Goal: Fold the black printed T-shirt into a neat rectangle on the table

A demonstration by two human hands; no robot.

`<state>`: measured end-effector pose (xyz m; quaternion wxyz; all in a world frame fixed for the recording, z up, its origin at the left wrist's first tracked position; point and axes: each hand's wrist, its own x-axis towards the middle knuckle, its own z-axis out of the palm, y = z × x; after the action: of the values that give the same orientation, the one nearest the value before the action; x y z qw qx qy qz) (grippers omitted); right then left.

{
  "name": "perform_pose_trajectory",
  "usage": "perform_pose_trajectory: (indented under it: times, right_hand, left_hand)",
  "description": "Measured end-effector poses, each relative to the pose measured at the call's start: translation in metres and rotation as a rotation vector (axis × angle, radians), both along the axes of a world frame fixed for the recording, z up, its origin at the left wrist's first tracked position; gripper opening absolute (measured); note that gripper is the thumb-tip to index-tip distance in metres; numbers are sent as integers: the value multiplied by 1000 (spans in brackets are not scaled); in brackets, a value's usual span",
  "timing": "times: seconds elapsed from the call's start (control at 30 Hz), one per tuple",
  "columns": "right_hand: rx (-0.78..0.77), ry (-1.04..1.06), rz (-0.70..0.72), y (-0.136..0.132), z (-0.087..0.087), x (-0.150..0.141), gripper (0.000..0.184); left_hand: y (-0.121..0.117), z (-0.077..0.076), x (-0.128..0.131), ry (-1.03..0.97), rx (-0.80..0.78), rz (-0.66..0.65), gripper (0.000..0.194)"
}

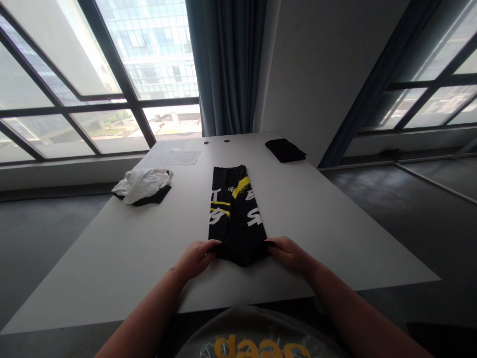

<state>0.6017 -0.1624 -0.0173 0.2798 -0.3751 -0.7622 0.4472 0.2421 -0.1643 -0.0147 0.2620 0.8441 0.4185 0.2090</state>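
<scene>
A black printed garment (238, 219) with white lettering and yellow streaks lies in a long, narrow strip on the white table. Its near end is lifted slightly or turned, with the lower edge sagging between my hands. My left hand (197, 256) pinches the near left corner between thumb and fingers. At the near right corner, my right hand (286, 251) grips the cloth the same way. The far end of the garment rests flat. Whether it is a shirt or another piece of clothing, I cannot tell for sure.
On the white table (149, 268), a crumpled white and black cloth (143, 185) lies at left. Papers (182, 157) lie behind it. A folded black cloth (285, 150) sits at the far right. Two small round items or holes (227, 141) show near the far edge, before a blue curtain (227, 69).
</scene>
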Motion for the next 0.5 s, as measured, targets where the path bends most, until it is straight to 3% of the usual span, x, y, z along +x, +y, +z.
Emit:
perform_pose_trajectory:
  times: [0.13,0.3,0.4,0.5]
  right_hand:
    - [-70,121,-206,4,0,-3,49]
    - [-231,198,-378,33,6,-20,50]
    - [-322,100,-361,56,8,-27,44]
    - [-139,-194,-389,72,4,-29,27]
  left_hand:
    - [2,6,10,-35,-29,145,35]
    - [36,17,26,-77,-122,366,33]
    - [59,17,29,5,-163,425,31]
    - [72,10,30,136,-167,473,32]
